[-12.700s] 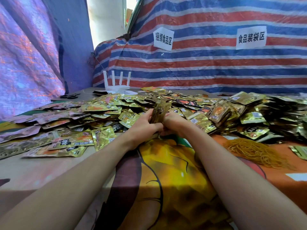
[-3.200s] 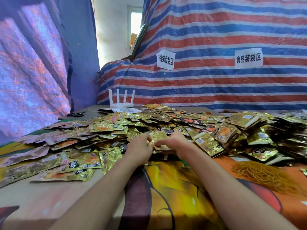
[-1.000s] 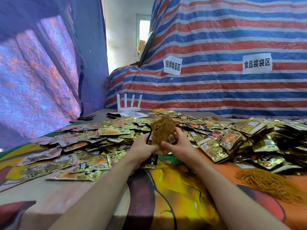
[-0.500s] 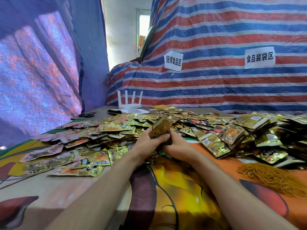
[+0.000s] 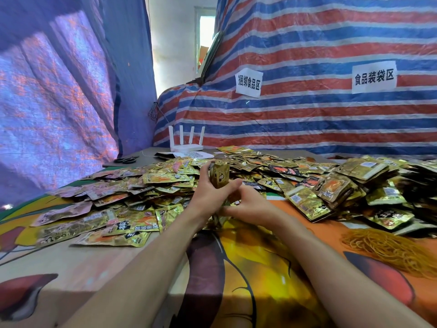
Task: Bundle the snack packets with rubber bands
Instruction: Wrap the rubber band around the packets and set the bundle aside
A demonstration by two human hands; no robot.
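Packet stack (image 5: pixel 219 175) stands upright, gripped by our left hand (image 5: pixel 209 197); grip of right hand (image 5: pixel 251 207) we cannot tell; rubber bands (image 5: pixel 390 249) lie rightward, nearer it.

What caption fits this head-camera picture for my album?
Left hand grips an upright stack of gold snack packets; rubber bands lie nearby.

Surroundings of the work area

A white four-antenna router (image 5: pixel 186 144) is set at the back, behind a sheet printed with a QR code (image 5: pixel 189 155); black scissors (image 5: pixel 125 159) are laid to its left. Two paper signs (image 5: pixel 248 82) with Chinese characters are fixed to the striped tarpaulin (image 5: pixel 307 119), and a blue tarpaulin (image 5: pixel 59 91) is hung at left. A printed tablecloth (image 5: pixel 248 268) is spread below.
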